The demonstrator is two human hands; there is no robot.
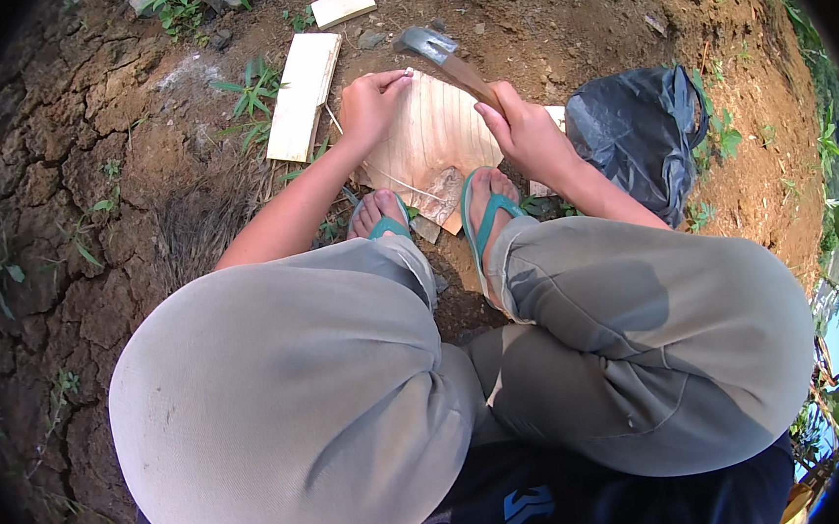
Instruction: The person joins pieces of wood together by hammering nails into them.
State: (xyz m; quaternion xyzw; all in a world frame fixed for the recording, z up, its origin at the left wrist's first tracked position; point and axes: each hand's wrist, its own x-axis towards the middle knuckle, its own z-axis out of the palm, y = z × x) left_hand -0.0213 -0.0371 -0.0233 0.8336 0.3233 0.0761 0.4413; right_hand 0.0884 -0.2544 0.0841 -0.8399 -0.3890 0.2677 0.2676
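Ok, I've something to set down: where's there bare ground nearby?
Brown soil beyond the black bag, right of the hammer, looks open; so does cracked soil at far left, between weeds. Crowded: around the wide board, with left hand, right hand and sandals close in.

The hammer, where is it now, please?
In the head view, the hammer is right of top centre, held in the right hand, its head by the far edge of the wooden board.

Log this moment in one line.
left hand: pinched at far edge of wooden board, anything held unclear | right hand: gripping hammer | black bag: right of board
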